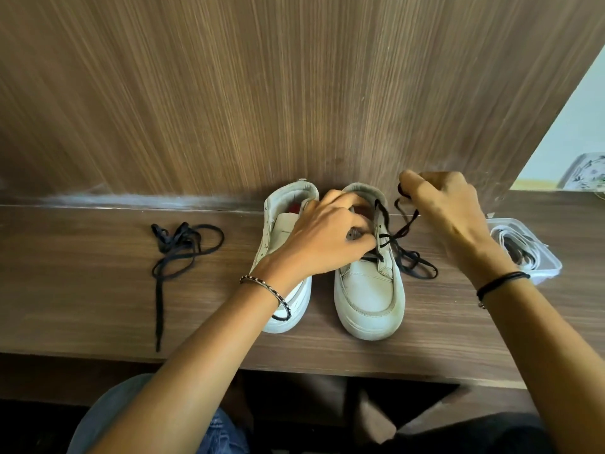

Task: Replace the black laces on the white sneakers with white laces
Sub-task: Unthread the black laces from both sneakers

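Two white sneakers stand side by side on the wooden desk, toes toward me. The left sneaker (pixel 281 257) has no lace. The right sneaker (pixel 370 296) still carries a black lace (pixel 404 253), loosened and trailing off its right side. My left hand (pixel 327 237) grips the tongue and upper of the right sneaker. To its right, my right hand (pixel 448 204) is raised and pinches one end of that black lace near the heel. Another black lace (pixel 178 247) lies loose on the desk at left. White laces (pixel 520 247) sit in a clear box.
The clear plastic box (pixel 540 273) stands at the desk's right end. A wooden panel (pixel 262 93) rises directly behind the shoes. The desk's front edge (pixel 294 362) is near me, with my knees below it. A patterned object (pixel 586 172) lies past the panel at far right.
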Motion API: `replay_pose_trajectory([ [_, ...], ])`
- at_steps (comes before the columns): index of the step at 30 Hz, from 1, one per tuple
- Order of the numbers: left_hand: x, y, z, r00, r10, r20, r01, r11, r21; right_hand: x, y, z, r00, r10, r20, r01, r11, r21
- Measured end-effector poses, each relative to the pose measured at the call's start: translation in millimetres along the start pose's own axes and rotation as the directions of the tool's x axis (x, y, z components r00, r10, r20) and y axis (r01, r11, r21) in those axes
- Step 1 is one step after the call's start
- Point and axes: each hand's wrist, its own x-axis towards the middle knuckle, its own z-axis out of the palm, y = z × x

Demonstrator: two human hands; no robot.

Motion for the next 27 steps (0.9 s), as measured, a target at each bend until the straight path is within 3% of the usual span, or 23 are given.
replay_pose_trajectory([
  [8, 0, 1, -3, 1.000, -0.014, 0.019, 0.014, 1.000, 0.020, 1, -1, 6, 0.997, -0.063, -0.050, 0.063, 0.998, 0.003],
  [13, 0, 1, 4, 0.996, 0.034, -0.086, -0.024, 0.993, 0.119, 11, 17, 23, 0.957, -0.273, 0.098, 0.289, 0.922, -0.256],
  [19, -1, 5, 12, 0.946, -0.116, -0.302, 0.093, 0.992, -0.088, 16, 21, 17, 0.972, -0.211, 0.101, 0.229, 0.948, -0.219],
  [27, 3, 6, -1, 0.947, -0.307, -0.096, 0.222, 0.840, -0.496, 12, 12, 14, 0.965, -0.237, 0.114, 0.257, 0.938, -0.234],
])
